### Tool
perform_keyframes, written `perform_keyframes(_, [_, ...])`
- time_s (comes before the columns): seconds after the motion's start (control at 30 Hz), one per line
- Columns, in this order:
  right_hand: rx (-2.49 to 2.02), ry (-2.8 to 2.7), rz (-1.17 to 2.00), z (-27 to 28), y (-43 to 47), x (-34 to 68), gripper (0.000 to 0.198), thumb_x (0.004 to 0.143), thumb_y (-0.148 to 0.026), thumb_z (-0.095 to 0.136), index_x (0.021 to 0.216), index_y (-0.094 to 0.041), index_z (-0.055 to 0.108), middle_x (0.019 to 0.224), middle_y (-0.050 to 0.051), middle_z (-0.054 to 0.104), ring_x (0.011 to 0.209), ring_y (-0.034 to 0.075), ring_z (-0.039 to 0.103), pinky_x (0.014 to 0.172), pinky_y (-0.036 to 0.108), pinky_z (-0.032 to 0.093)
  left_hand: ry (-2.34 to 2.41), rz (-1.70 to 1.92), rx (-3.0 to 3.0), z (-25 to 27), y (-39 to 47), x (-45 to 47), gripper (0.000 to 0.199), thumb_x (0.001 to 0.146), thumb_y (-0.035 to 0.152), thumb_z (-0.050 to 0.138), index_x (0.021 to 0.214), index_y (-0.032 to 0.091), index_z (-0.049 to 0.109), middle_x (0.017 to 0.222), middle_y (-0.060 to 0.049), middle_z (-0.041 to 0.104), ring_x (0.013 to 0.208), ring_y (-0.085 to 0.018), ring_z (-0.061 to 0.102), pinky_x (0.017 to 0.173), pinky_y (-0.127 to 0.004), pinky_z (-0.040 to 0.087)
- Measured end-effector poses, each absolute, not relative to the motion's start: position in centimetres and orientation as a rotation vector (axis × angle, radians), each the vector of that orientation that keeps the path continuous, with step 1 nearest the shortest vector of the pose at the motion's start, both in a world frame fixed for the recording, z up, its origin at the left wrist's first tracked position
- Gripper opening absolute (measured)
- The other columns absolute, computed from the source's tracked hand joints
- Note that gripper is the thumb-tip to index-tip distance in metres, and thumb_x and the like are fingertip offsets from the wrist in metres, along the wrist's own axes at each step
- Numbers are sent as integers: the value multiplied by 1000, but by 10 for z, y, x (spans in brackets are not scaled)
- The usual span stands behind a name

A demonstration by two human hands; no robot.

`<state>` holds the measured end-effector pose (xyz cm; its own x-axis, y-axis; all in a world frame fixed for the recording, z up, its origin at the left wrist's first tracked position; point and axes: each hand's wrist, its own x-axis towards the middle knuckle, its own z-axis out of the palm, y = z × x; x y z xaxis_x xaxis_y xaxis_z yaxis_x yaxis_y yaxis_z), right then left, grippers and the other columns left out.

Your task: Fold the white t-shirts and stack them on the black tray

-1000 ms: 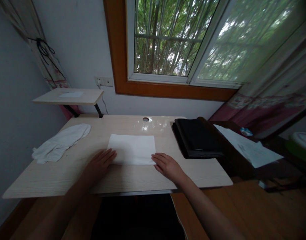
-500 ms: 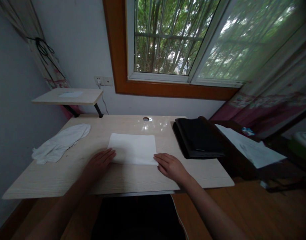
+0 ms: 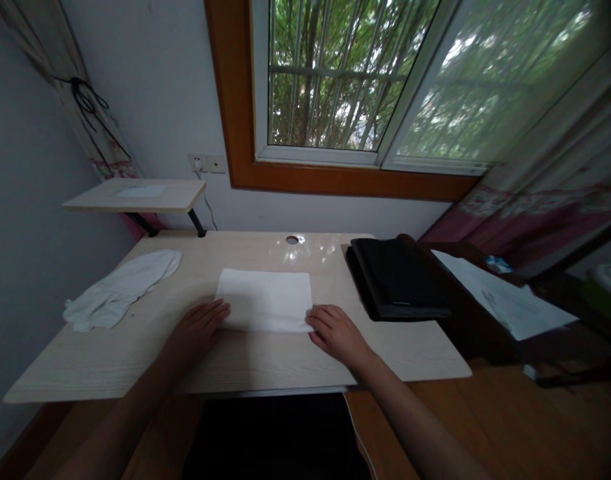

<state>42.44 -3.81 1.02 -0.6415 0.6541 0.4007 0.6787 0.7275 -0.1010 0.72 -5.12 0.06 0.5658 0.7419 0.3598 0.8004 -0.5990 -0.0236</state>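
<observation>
A white rectangular sheet lies flat on the pale wooden desk; whether it is paper or folded cloth I cannot tell. At its near left corner is my left hand, the fingers together over the edge and the thumb mostly hidden. My right hand grips the near right corner, with bent fingers on the sheet and the thumb low at its side. The near edge looks slightly uneven between the hands. A crumpled white cloth rests on the desk, left of my left hand.
A black flat case or folder stack lies at the desk's right. A small raised shelf stands at the back left, holding a paper slip. Farther right, papers lie on a dark surface. A cable hole is near the back edge.
The right hand has shifted very slightly left at the sheet's corner. The left hand and the sheet look almost unchanged; the whole view has dipped a little.
</observation>
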Motion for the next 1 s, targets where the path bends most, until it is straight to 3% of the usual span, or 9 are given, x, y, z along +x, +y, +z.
perform_keyframes(0.17, [-874,-2366,10,10,-31,424,26,92,-19,62,117,-23,68,113,9,72,119,26,63,109,51,49,-1379,-564,-2606,-1,-49,3,47,87,14,51,133,19,63,141,-11,64,133,-26,58,115,-47,44])
perform_keyframes(0.3, [-872,-2149,266,24,-28,423,18,98,-23,55,114,-24,64,115,9,69,122,24,61,110,48,48,-1529,-749,-2653,13,-46,1,41,86,24,57,126,22,65,141,-10,63,131,-28,59,111,-47,47])
perform_keyframes(0.4, [-963,-1943,450,42,-25,421,17,102,-31,48,110,-23,62,110,9,69,110,23,64,97,40,52,-1855,-977,-2649,39,-47,6,40,87,38,59,124,24,63,129,-8,69,114,-26,67,88,-38,58])
perform_keyframes(0.47, [-1054,-1817,524,56,-22,419,21,103,-38,47,105,-22,61,101,7,68,94,20,64,83,33,52,-2119,-1157,-2583,60,-49,13,41,87,46,59,120,22,62,115,-7,72,94,-23,70,68,-31,57])
perform_keyframes(0.53, [-1155,-1697,591,68,-16,416,26,102,-44,48,97,-21,60,86,2,63,77,17,58,69,27,47,-2266,-1393,-2517,80,-49,21,42,87,51,59,116,21,60,100,-4,71,81,-20,67,63,-28,53])
perform_keyframes(0.67, [-1309,-1520,777,74,7,408,33,98,-52,49,87,-22,56,72,-4,50,66,14,47,59,24,37,-2447,-1721,-2397,96,-37,36,43,85,56,62,110,21,60,82,1,61,73,-17,60,62,-26,48])
perform_keyframes(0.83, [-1496,-1511,808,38,51,400,34,92,-52,49,83,-21,58,74,-3,56,73,16,53,66,25,42,-2602,-1984,-2324,62,0,43,49,82,57,64,113,20,58,85,0,62,74,-17,61,62,-27,49])
perform_keyframes(0.9, [-1609,-1542,729,21,68,397,30,91,-47,47,85,-20,61,77,-1,62,77,17,58,70,26,45,-2661,-1979,-2248,41,17,41,47,80,54,65,111,20,58,87,-1,63,77,-18,63,66,-30,52])
perform_keyframes(1.0, [-1706,-1572,664,8,86,393,23,89,-36,50,94,-19,65,87,2,69,83,19,63,78,28,49,-2677,-1658,-2158,18,37,36,35,82,43,62,108,19,60,89,-3,65,80,-20,66,75,-36,56])
